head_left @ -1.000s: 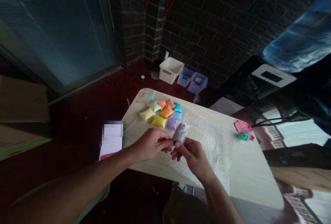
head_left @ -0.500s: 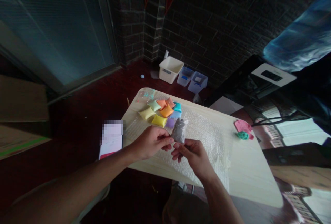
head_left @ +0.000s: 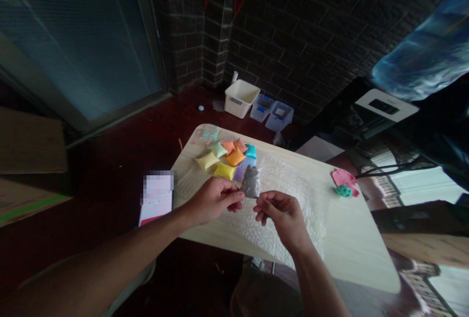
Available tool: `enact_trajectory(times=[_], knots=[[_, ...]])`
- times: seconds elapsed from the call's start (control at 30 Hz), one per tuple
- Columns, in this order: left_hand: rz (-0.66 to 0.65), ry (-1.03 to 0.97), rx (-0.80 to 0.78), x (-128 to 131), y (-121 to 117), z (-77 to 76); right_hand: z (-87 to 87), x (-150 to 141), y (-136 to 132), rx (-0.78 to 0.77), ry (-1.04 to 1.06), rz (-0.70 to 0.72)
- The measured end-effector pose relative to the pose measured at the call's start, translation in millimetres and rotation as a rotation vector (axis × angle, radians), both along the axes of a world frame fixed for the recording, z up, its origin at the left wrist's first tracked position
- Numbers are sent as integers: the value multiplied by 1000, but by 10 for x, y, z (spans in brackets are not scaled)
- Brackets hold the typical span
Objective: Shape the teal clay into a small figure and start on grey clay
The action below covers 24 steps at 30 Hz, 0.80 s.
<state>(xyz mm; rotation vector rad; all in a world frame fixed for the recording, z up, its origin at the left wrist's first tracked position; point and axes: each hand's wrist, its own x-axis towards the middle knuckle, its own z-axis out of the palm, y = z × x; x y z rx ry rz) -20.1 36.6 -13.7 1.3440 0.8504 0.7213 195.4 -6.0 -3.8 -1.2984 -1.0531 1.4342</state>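
Observation:
A small grey pouch (head_left: 251, 182) stands upright just above the bubble wrap sheet (head_left: 293, 195) on a pale wooden table (head_left: 351, 243). My left hand (head_left: 214, 200) is closed, pinching the pouch's lower left edge. Close to the pouch's lower right corner, my right hand (head_left: 282, 212) has its fingers curled in a pinch; whether it touches the pouch is unclear. Behind the pouch lie several small coloured pouches (head_left: 229, 158) in yellow, orange, green, blue and purple.
A pink lump (head_left: 343, 178) and a green piece (head_left: 343, 191) lie at the table's right edge. A white card or booklet (head_left: 157, 200) hangs at the left edge. White and clear bins (head_left: 242, 98) stand on the red floor by the brick wall. Dark furniture (head_left: 351, 116) is at the right.
The grey pouch has shifted left and slightly up with my left hand. My right hand has slid off its lower part and moved right.

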Motion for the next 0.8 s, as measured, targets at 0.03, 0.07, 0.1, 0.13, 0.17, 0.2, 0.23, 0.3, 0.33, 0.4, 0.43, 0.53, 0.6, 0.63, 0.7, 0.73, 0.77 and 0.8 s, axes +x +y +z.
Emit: enact_trajectory(times=[0.03, 0.07, 0.1, 0.13, 0.17, 0.2, 0.23, 0.3, 0.33, 0.4, 0.43, 0.53, 0.6, 0.63, 0.7, 0.73, 0.77, 0.8], knots=[[1, -6, -8, 4, -1, -7, 4, -5, -1, -2, -6, -6], [2, -13, -18, 9, -1, -15, 5, -8, -2, -5, -12, -11], [1, -21, -28, 14, -2, -24, 3, -10, -3, -8, -16, -17], [3, -30, -38, 21, -5, -33, -1, -13, -3, -12, -19, -21], [5, -40, -48, 28, -8, -43, -9, -17, -4, -16, -22, -27], [9, -49, -55, 35, -15, -52, -19, -23, -4, -20, -24, -32], [16, -57, -60, 45, -24, -61, -30, -31, -4, -24, -25, -37], [33, -66, -63, 69, -55, -76, -52, -56, -4, -29, -28, -48], [41, -66, -59, 84, -77, -83, -60, -70, -4, -27, -30, -54], [54, -61, -52, 120, -127, -99, -67, -101, -5, -18, -37, -57], [56, -58, -51, 138, -152, -110, -65, -115, -6, -12, -42, -50], [18, -54, -51, 170, -190, -148, -44, -145, -3, 20, -56, -10], [-29, -61, -62, 151, -162, -163, -30, -147, 3, 49, -65, 11], [-43, -63, -81, 127, -132, -163, -26, -143, 6, 63, -69, 16], [-25, -65, -148, 62, -55, -143, -25, -130, 10, 82, -81, 29], [4, -69, -194, 27, -18, -125, -28, -124, 9, 85, -88, 43], [45, -88, -230, -2, 15, -105, -33, -119, 6, 86, -94, 62], [65, -125, -261, -24, 38, -84, -40, -118, 1, 85, -99, 85]])
